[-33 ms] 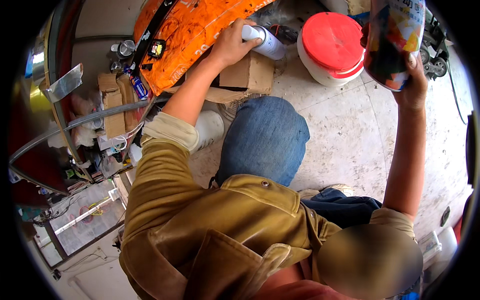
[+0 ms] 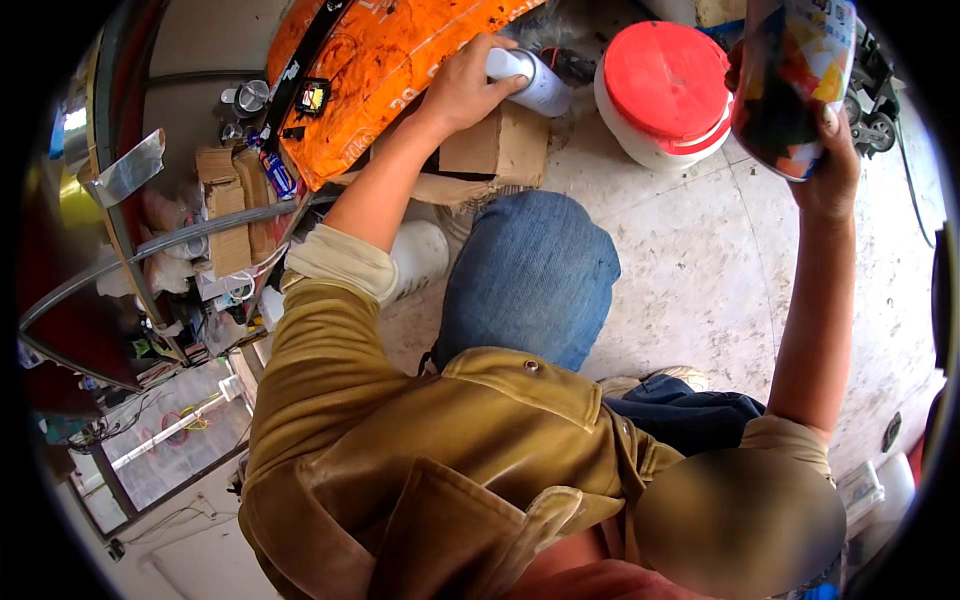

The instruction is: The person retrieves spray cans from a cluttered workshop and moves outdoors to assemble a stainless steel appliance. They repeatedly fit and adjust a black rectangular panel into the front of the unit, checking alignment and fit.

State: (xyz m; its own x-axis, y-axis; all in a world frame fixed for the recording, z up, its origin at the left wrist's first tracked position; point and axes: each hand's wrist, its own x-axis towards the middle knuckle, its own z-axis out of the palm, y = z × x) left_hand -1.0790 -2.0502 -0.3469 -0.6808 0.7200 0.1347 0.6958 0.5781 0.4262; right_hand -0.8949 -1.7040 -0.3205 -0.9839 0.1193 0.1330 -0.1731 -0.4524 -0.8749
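My left hand point(image 2: 465, 85) is wrapped round the white cap end of a pale spray can point(image 2: 545, 92). The can is tilted, its body slanting away to the right beside the orange sack point(image 2: 400, 75) and above a torn cardboard box point(image 2: 495, 150). Raised at the upper right, my right hand point(image 2: 828, 165) grips a can with a colourful printed label point(image 2: 795, 90). The top of this can is cut off by the picture's edge, and its rounded base points down toward me. Most fingers of the right hand are hidden behind it.
A white bucket with a red lid point(image 2: 668, 85) stands on the scuffed floor point(image 2: 690, 260) between the two cans. Black wheeled equipment point(image 2: 870, 125) is at the right. A curved metal tube point(image 2: 200, 230), cardboard pieces point(image 2: 230, 220) and clutter fill the left.
The colourful can and my right hand have shifted very slightly to the right. My left hand and the pale spray can are nearly where they were.
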